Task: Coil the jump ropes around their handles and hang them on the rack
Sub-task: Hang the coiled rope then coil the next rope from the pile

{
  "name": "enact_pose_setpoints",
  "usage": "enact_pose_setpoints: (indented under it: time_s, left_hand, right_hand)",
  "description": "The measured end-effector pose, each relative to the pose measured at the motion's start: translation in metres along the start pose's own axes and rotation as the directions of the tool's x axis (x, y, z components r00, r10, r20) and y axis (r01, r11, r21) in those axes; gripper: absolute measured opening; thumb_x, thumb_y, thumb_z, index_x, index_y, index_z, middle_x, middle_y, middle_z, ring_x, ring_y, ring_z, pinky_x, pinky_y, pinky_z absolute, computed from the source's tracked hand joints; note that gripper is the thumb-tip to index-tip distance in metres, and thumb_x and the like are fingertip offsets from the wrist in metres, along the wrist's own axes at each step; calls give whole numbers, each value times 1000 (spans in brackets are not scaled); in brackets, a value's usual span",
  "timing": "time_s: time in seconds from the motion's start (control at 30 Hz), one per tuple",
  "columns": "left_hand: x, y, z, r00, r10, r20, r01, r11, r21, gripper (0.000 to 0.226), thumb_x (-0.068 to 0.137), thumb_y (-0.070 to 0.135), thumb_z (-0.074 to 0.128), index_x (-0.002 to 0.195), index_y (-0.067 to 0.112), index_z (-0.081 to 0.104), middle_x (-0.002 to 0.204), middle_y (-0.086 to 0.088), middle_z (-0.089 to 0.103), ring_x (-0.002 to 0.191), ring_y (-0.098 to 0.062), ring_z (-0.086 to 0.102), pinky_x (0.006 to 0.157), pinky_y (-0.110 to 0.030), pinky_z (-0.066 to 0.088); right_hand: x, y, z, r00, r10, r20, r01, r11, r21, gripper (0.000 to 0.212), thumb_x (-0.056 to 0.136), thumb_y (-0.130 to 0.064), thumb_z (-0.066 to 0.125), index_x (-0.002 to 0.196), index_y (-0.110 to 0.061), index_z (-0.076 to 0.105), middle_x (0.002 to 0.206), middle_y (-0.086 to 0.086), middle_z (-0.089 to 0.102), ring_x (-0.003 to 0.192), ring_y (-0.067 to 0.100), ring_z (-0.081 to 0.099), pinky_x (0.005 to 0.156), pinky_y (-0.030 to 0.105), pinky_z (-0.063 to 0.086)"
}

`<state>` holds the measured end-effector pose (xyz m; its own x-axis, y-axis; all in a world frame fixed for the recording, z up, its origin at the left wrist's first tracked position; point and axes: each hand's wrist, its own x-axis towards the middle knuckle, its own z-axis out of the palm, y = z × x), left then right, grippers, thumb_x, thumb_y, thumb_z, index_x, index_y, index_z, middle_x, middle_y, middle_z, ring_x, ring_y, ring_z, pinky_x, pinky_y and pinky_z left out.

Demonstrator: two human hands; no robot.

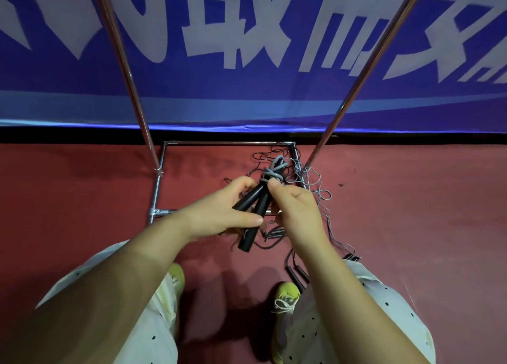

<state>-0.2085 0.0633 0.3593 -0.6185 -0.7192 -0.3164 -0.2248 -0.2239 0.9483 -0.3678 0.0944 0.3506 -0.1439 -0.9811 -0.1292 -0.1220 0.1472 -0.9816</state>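
Person is standing over the base of the rack (157,191), looking straight down; both hands are working one jump rope at waist height, between the rack's two uprights.

Left hand (219,212) is gripping the pair of black handles (253,212), fingers curled round them near their upper ends, thumb lying along the lower side; handles are crossing in a narrow V, probably being clamped together so the winding has a firm core.

Right hand (295,204) is pinching the grey cord (271,175) just where it is leaving the handle tops; several turns are already bunching there, a loop standing up beyond the fingertips; likely the hand is keeping tension so the turns are not slipping.

Bundle is sitting directly between the two hands, touching both; coiling looks nearly done, hanging not yet begun.

Below, more loose ropes (315,188) are lying tangled on the red floor (82,199) around the right upright's foot; further black handles (295,274) are resting near the right shoe (285,295); these are waiting untouched.
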Motion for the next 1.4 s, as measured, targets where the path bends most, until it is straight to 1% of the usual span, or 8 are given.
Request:
enact_pose_setpoints:
  time_s: [0.23,0.47,0.63,0.87,1.07,1.17,1.27,1.4]
  left_hand:
    - [-5,0,18,989,-86,122,140,824,-548,41,83,14,57,120,31,48,74,-6,59,58,-24,63,57,-38,56]
    - [13,-2,9,979,-89,-186,123,975,184,14,94,9,53,92,22,49,67,0,52,52,-12,52,49,-27,45]
    - [17,-6,20,971,43,-233,146,667,731,13,93,28,52,96,16,50,87,-6,61,79,-26,59,68,-36,45]
    - [10,-4,20,970,120,-210,92,623,777,37,101,35,31,134,23,42,120,-11,58,113,-34,53,92,-42,42]
    - [7,-5,23,921,294,-256,133,380,916,52,97,45,38,147,35,25,119,-3,51,114,-29,48,93,-38,40]
    - [7,-6,16,946,194,-258,59,681,730,50,83,52,53,129,34,46,106,5,58,101,-19,56,86,-34,45]
    - [2,-4,4,995,-85,-42,88,993,78,50,67,60,61,94,18,63,80,0,65,71,-16,61,64,-31,46]
    - [0,-7,-8,873,-90,479,331,830,-448,79,66,78,60,105,10,71,99,-18,71,92,-33,69,81,-42,55]
  right_hand:
    - [4,-10,-6,994,-29,106,31,999,-14,53,94,-45,52,58,-5,57,48,8,51,49,19,43,49,27,31]
    - [-3,-15,-14,991,131,-6,-126,935,-333,53,98,-51,37,56,-18,39,33,-13,35,34,4,31,48,25,23]
    - [-2,-8,-15,934,358,-4,-349,908,-230,57,93,-64,35,80,-16,64,34,-12,41,31,0,36,48,24,23]
    - [6,1,-5,932,360,-47,-363,916,-173,50,93,-55,43,57,-21,46,38,-11,37,32,5,30,47,26,22]
    - [1,-8,0,945,326,-5,-325,943,77,48,94,-52,48,55,-23,47,39,-13,35,35,6,29,42,22,22]
    - [2,-9,1,982,186,-13,-185,981,56,47,89,-45,57,50,-22,47,42,-13,34,40,5,29,46,23,24]
    - [1,-6,1,996,-24,90,30,998,-62,35,80,-45,54,55,-22,45,49,-13,38,48,4,33,51,23,28]
    - [-1,-8,-6,968,-131,216,132,991,8,40,73,-52,51,63,-14,46,57,8,43,50,16,39,48,26,31]
